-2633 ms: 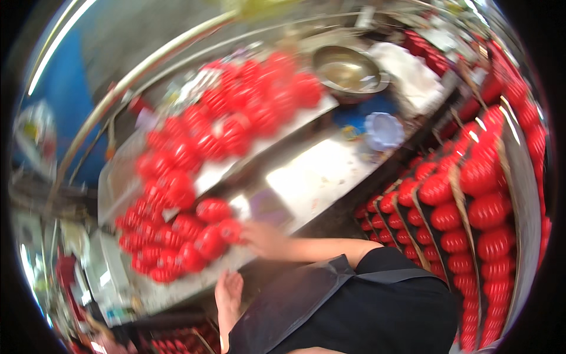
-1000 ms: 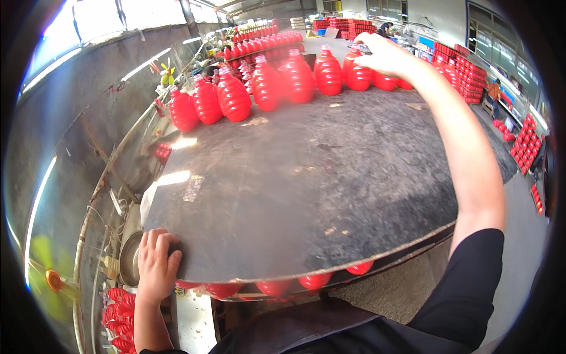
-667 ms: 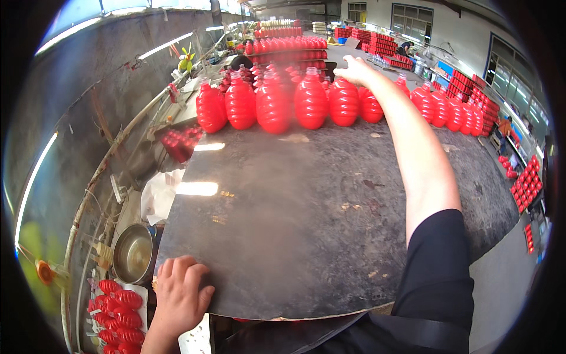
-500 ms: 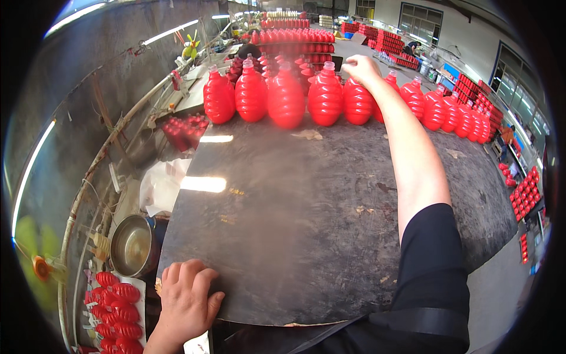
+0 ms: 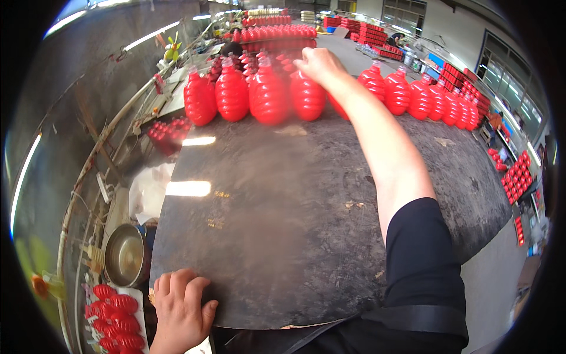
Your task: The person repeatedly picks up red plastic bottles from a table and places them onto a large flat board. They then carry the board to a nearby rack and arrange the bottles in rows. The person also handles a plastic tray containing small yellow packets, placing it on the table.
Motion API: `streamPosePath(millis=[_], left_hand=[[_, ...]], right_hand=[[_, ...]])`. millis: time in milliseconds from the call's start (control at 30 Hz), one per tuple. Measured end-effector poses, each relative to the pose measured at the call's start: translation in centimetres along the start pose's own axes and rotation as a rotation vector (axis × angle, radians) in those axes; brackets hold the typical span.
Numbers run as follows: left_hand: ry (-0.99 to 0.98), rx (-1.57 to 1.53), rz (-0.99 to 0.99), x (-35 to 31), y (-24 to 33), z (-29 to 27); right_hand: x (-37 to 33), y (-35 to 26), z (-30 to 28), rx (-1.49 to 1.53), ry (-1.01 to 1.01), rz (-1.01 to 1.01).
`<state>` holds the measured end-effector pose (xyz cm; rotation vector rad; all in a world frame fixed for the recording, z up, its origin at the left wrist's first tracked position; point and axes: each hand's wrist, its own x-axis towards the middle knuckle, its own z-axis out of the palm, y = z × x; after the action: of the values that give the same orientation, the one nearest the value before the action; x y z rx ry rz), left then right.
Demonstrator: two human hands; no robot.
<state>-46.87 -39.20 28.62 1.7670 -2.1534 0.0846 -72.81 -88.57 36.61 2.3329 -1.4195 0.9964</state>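
Observation:
A row of red, ribbed plastic bottles [image 5: 232, 94] with clear necks stands upright along the far edge of the dark board-topped table [image 5: 283, 236]. My right arm reaches across to that row. My right hand [image 5: 321, 64] is closed at the top of one red bottle [image 5: 307, 99], hiding its neck; the fingertips are partly out of sight. Another bottle [image 5: 268, 94] stands just left of it. At the near left corner, my left hand [image 5: 181, 307] rests on the table edge with its fingers stretched out and holds nothing.
Left of the table are a metal pan [image 5: 125, 255], a white plastic bag [image 5: 150, 192] and a pile of red bottles [image 5: 118, 318]. A small fan [image 5: 44, 283] stands at the far left. More red bottles [image 5: 277, 44] stand stacked behind the row.
My right hand has moved left along the row, from one bottle's top to another's. The whole view has shifted slightly. My left hand stays at the table edge.

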Motion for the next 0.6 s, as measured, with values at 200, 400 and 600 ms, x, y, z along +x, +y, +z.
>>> streamPosePath(millis=[200, 400, 600], left_hand=[[-0.037, 0.017, -0.016, -0.6, 0.5, -0.7], [0.004, 0.038, -0.024, -0.5, 0.5, 0.2], [0.040, 0.028, 0.020, -0.3, 0.3, -0.2]], right_hand=[[-1.1, 3.5, -4.2, -0.038, 0.126, 0.114], [-2.1, 9.8, -8.1, 0.059, -0.047, 0.555], [-2.5, 13.3, -8.3, 0.112, -0.167, 0.548]])
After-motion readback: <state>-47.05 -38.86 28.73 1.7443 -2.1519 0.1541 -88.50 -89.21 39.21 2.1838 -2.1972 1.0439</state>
